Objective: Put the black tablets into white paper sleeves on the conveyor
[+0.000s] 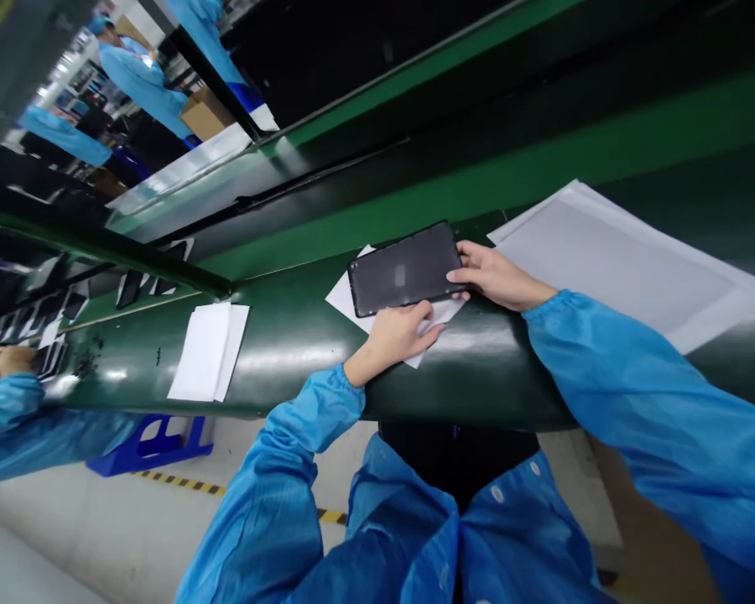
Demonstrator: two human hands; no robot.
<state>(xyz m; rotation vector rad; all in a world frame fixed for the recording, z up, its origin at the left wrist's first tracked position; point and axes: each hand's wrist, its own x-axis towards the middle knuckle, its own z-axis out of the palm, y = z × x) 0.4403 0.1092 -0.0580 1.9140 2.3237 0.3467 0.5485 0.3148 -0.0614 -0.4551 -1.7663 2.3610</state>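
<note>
1. Pressing down near the lower edge of a dark tablet shell (403,268), the left hand (398,334) is lying fairly flat, fingers partly spread, on a white sheet (341,299) under it; it is gripping nothing that I can make out.
2. Curling its fingers round the shell's right end, the right hand (497,275) is holding it lightly, thumb beneath.
3. Lying on the green bench (289,335), the shell is resting back side up on the sheet.
4. Sitting to the right, a large grey-white sheet (617,252); to the left, a stack of white papers (207,351).
5. Working at far left, another person's hand (9,361) in a blue sleeve.
</note>
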